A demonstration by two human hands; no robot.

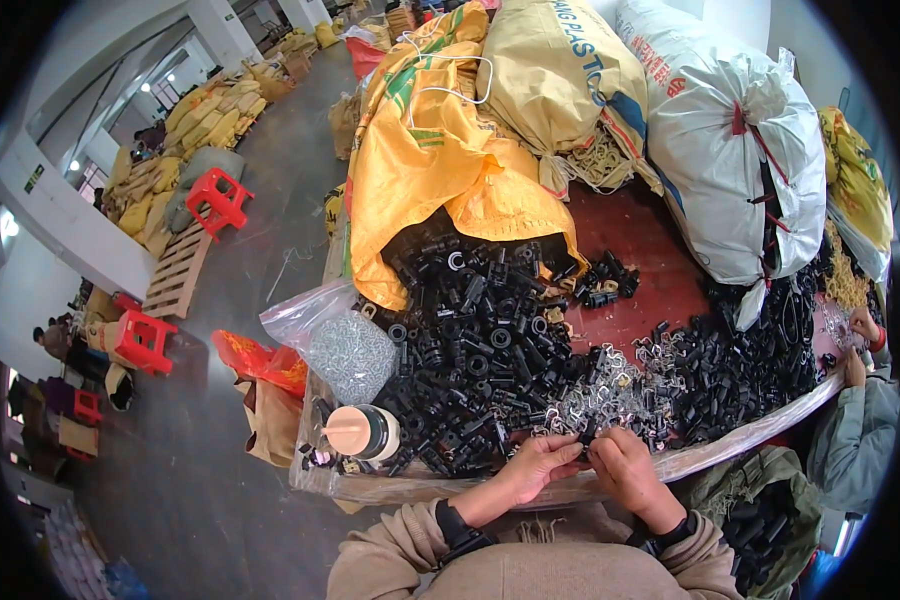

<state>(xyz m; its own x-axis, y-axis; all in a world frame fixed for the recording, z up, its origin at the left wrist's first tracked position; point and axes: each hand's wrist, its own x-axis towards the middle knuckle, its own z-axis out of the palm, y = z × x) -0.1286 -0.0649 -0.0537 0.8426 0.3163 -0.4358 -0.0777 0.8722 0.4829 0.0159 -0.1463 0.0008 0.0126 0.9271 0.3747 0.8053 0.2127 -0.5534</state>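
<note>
Between my fingertips, at the table's near edge, sits a small black plastic part [587,437], dark and mostly hidden. My left hand [538,463] and right hand [625,467] both pinch it, fingers nearly closed. Just beyond lie silver metal clips [610,380] and a black parts heap [475,335]; the table [640,250] shows bare red farther back.

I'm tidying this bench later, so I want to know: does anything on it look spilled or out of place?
Yes. The yellow sack lies on its side with its mouth open, and black plastic parts have poured out across the red table. A clear bag of small metal pieces hangs over the table's left edge.
</note>
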